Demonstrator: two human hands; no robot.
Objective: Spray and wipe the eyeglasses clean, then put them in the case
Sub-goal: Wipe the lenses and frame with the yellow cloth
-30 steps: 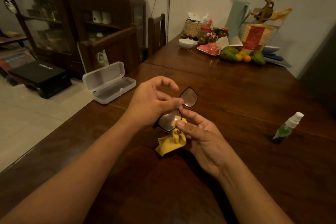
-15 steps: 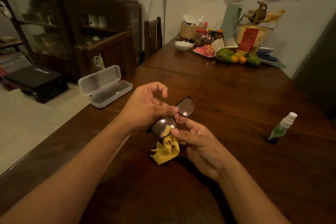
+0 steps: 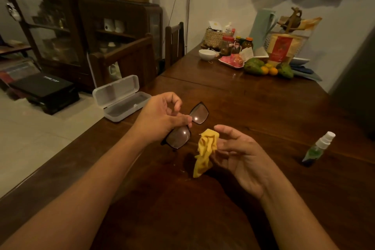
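Dark-framed eyeglasses (image 3: 179, 136) hang above the wooden table (image 3: 253, 107), pinched at the bridge by my left hand (image 3: 160, 116). Both lenses show, one near me and one farther away. A crumpled yellow cloth (image 3: 206, 151) hangs from the fingers of my right hand (image 3: 241, 154), a short way right of the glasses and apart from them. A white glasses case (image 3: 120, 100) lies open at the table's left edge, beyond my left hand. A small green spray bottle (image 3: 318, 148) with a white nozzle stands on the table to the right.
At the table's far end are a white bowl (image 3: 207, 54), jars, a woven basket (image 3: 215, 36), a pink tray and green and orange fruit (image 3: 263, 68). Chairs (image 3: 174, 43) and a dark cabinet stand at the left, past the table edge.
My right hand has drawn the yellow cloth off the near lens and moved right, away from the glasses. My left hand still holds the glasses, tilted slightly.
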